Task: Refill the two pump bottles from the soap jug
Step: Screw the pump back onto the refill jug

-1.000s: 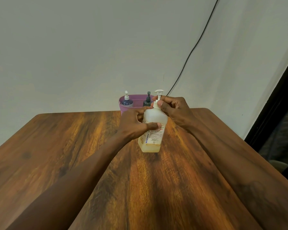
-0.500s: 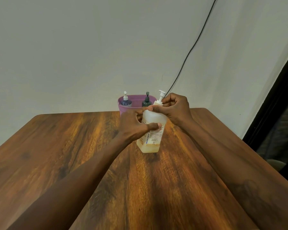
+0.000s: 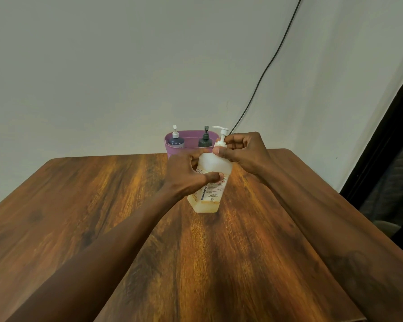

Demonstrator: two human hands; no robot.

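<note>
A translucent white pump bottle (image 3: 213, 167) with a label and a little yellowish liquid at its bottom stands slightly tilted on the wooden table (image 3: 102, 205). My left hand (image 3: 189, 176) wraps around its body. My right hand (image 3: 242, 148) grips the collar below the white pump head (image 3: 221, 132). Behind, a purple tub (image 3: 189, 142) holds a dark blue bottle with a white pump (image 3: 176, 140) and a dark grey bottle with a dark pump (image 3: 205, 140).
The tub stands at the table's far edge against a pale wall. A black cable (image 3: 265, 70) runs down the wall behind the table. A dark doorway or frame (image 3: 386, 135) lies beyond the table's right edge.
My right hand has turned on the pump collar, and the pump spout now points left. The bottle has leaned slightly. My left hand keeps its hold.
</note>
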